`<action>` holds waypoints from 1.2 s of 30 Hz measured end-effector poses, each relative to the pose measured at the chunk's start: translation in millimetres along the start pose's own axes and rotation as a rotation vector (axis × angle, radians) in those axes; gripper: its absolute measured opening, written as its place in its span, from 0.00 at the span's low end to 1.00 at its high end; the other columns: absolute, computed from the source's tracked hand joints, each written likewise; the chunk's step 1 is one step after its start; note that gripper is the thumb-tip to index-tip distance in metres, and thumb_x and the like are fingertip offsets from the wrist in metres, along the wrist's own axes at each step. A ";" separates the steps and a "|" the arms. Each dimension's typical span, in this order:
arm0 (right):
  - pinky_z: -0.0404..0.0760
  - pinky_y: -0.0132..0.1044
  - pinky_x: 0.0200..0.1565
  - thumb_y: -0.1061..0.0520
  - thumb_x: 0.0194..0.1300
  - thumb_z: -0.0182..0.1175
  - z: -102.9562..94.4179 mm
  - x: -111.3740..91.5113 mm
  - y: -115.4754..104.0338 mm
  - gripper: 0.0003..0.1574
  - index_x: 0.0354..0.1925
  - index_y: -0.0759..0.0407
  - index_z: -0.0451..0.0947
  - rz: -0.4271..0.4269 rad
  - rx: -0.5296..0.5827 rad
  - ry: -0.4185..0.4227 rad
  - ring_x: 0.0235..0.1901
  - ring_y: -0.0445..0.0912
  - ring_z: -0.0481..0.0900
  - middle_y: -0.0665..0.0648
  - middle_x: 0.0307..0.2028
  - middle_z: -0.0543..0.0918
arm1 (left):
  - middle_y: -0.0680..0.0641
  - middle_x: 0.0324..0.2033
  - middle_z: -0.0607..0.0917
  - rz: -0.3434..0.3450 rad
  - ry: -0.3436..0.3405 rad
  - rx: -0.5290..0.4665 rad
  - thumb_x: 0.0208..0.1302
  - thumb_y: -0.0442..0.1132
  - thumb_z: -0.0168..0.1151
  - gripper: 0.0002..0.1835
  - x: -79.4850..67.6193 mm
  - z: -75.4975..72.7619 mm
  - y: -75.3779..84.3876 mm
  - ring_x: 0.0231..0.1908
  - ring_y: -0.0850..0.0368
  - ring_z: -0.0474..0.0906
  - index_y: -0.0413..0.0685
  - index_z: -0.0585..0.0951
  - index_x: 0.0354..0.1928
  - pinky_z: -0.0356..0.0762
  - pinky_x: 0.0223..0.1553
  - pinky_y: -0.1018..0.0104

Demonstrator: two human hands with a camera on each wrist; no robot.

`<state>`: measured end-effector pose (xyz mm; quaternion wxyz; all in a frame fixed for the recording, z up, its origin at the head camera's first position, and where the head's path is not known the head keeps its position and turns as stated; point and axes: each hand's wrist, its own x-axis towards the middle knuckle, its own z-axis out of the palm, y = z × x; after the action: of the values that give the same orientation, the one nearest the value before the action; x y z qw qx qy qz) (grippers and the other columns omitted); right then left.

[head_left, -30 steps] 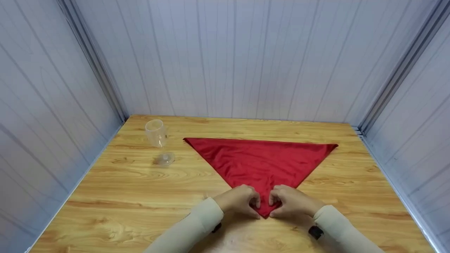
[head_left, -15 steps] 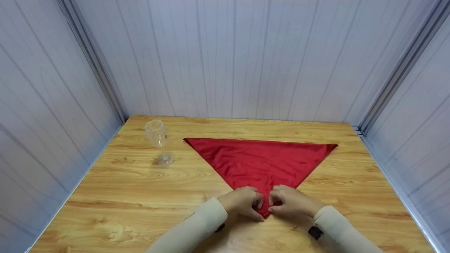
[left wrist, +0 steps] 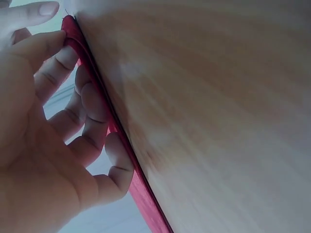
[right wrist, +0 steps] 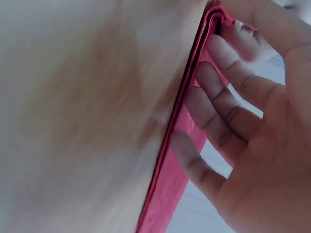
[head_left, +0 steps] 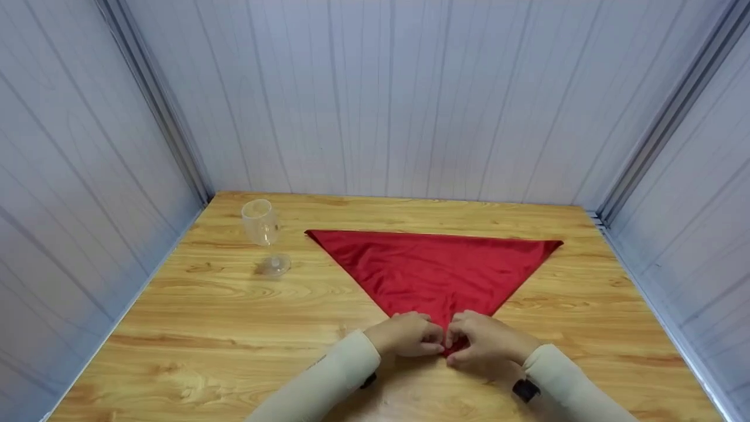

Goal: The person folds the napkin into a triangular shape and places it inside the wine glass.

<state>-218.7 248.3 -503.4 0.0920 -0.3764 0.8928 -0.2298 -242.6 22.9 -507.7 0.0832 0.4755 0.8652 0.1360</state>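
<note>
A shiny red cloth [head_left: 433, 264], folded into a triangle, lies with its long edge at the back and its point toward me. My left hand [head_left: 407, 335] pinches the near point between thumb and forefinger, its other fingers bent against the cloth. Close beside it, my right hand [head_left: 486, 338] grips the same point from the right. In the left wrist view, the cloth's layered edge [left wrist: 109, 109] runs just above the table beneath my fingers. The right wrist view shows the turned-up tip [right wrist: 216, 12] under my thumb. Both hands partly hide the point.
A clear stemmed glass [head_left: 261, 223] stands upright on the wooden table [head_left: 234, 328], left of the cloth. Pale panelled walls [head_left: 375, 99] close off the back and both sides.
My left hand has shifted slightly right, closer to my right hand. The cloth's near tip, which showed between the thumbs, is turned up and mostly covered now. The glass stays put.
</note>
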 end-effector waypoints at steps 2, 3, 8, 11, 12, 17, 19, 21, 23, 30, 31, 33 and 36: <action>0.74 0.34 0.40 0.46 0.62 0.71 3.1 1.4 -0.2 0.07 0.34 0.45 0.84 -0.025 0.001 0.012 0.37 0.40 0.72 0.42 0.34 0.78 | 0.60 0.28 0.76 -0.019 -0.008 -0.034 0.69 0.50 0.64 0.07 -0.2 -0.2 -0.6 0.32 0.68 0.72 0.59 0.83 0.33 0.66 0.29 0.70; 0.73 0.33 0.40 0.48 0.63 0.70 4.3 2.2 -0.3 0.05 0.33 0.45 0.84 -0.035 0.006 0.016 0.37 0.40 0.72 0.41 0.34 0.79 | 0.60 0.27 0.76 -0.027 -0.012 -0.056 0.67 0.50 0.65 0.07 -0.1 -0.6 -0.9 0.32 0.69 0.71 0.59 0.83 0.33 0.66 0.29 0.70; 0.72 0.33 0.40 0.53 0.66 0.67 5.6 4.8 -0.9 0.04 0.32 0.46 0.83 -0.049 0.062 0.011 0.37 0.40 0.71 0.39 0.33 0.77 | 0.62 0.27 0.78 -0.043 -0.022 -0.126 0.60 0.51 0.71 0.08 0.3 -1.6 -4.0 0.31 0.72 0.70 0.58 0.85 0.32 0.67 0.29 0.73; 0.72 0.33 0.39 0.54 0.67 0.66 4.3 5.7 -2.3 0.06 0.31 0.46 0.82 -0.030 0.077 -0.001 0.36 0.39 0.71 0.38 0.32 0.75 | 0.63 0.25 0.78 -0.058 -0.013 -0.138 0.62 0.50 0.70 0.08 0.5 -1.7 -5.7 0.29 0.72 0.70 0.56 0.86 0.31 0.67 0.29 0.75; 0.72 0.33 0.40 0.54 0.67 0.65 3.9 5.8 -3.0 0.06 0.31 0.47 0.82 -0.026 0.077 -0.004 0.36 0.39 0.70 0.37 0.32 0.75 | 0.64 0.24 0.78 -0.069 -0.012 -0.148 0.64 0.49 0.69 0.08 0.5 -1.7 -6.0 0.28 0.72 0.70 0.55 0.87 0.31 0.67 0.29 0.76; 0.71 0.34 0.40 0.55 0.68 0.63 3.2 6.4 -5.0 0.07 0.31 0.48 0.81 -0.008 0.072 -0.023 0.36 0.39 0.69 0.39 0.31 0.74 | 0.65 0.19 0.79 -0.111 -0.003 -0.212 0.66 0.47 0.68 0.10 0.8 -1.0 -5.8 0.23 0.73 0.71 0.53 0.88 0.28 0.68 0.27 0.79; 0.70 0.33 0.40 0.55 0.69 0.62 3.1 6.9 -5.2 0.08 0.30 0.48 0.80 -0.003 0.069 -0.037 0.36 0.39 0.68 0.41 0.32 0.73 | 0.65 0.17 0.78 -0.129 0.001 -0.222 0.66 0.47 0.68 0.11 0.5 -0.9 -5.1 0.22 0.72 0.70 0.53 0.87 0.26 0.68 0.26 0.79; 0.69 0.33 0.39 0.54 0.69 0.62 3.2 7.5 -5.1 0.08 0.30 0.47 0.80 0.005 0.068 -0.052 0.36 0.40 0.67 0.43 0.32 0.72 | 0.65 0.16 0.77 -0.142 0.008 -0.220 0.65 0.47 0.68 0.12 0.1 -0.7 -4.0 0.22 0.71 0.70 0.54 0.85 0.25 0.68 0.26 0.78; 0.68 0.33 0.39 0.54 0.69 0.62 2.5 8.5 -4.9 0.09 0.29 0.47 0.78 0.015 0.069 -0.065 0.35 0.40 0.66 0.44 0.32 0.72 | 0.65 0.17 0.77 -0.147 0.021 -0.230 0.64 0.46 0.69 0.10 -0.6 -0.4 -3.2 0.22 0.72 0.70 0.54 0.83 0.25 0.68 0.27 0.77; 0.65 0.33 0.38 0.52 0.70 0.62 -1.2 12.4 -3.1 0.13 0.27 0.50 0.74 0.039 0.066 -0.099 0.33 0.40 0.63 0.45 0.29 0.69 | 0.63 0.23 0.82 -0.087 0.069 -0.336 0.55 0.39 0.76 0.07 -3.2 0.5 -1.6 0.26 0.76 0.75 0.53 0.85 0.32 0.72 0.32 0.79; 0.64 0.33 0.37 0.51 0.70 0.62 -1.9 13.0 -3.5 0.13 0.27 0.50 0.74 0.040 0.064 -0.106 0.33 0.40 0.63 0.45 0.29 0.69 | 0.62 0.24 0.83 -0.068 0.072 -0.344 0.54 0.38 0.77 0.07 -3.5 0.2 -1.8 0.26 0.75 0.75 0.52 0.85 0.33 0.72 0.32 0.80; 0.64 0.34 0.37 0.52 0.71 0.61 -3.0 14.2 -4.2 0.14 0.27 0.51 0.74 0.035 0.061 -0.118 0.32 0.39 0.62 0.45 0.29 0.69 | 0.59 0.25 0.84 -0.030 0.084 -0.340 0.52 0.38 0.79 0.09 -3.9 -0.1 -2.4 0.27 0.73 0.76 0.50 0.86 0.33 0.72 0.31 0.81; 0.64 0.34 0.36 0.53 0.71 0.61 -4.3 15.7 -5.3 0.14 0.27 0.52 0.74 0.033 0.070 -0.127 0.31 0.39 0.62 0.46 0.28 0.70 | 0.56 0.25 0.85 -0.002 0.094 -0.339 0.50 0.37 0.80 0.10 -4.6 -0.3 -2.5 0.26 0.74 0.75 0.49 0.87 0.33 0.72 0.30 0.82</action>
<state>-227.8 235.3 -497.0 0.1655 -0.3719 0.8827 -0.2349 -242.2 17.8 -508.1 0.1215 0.4469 0.8332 0.3021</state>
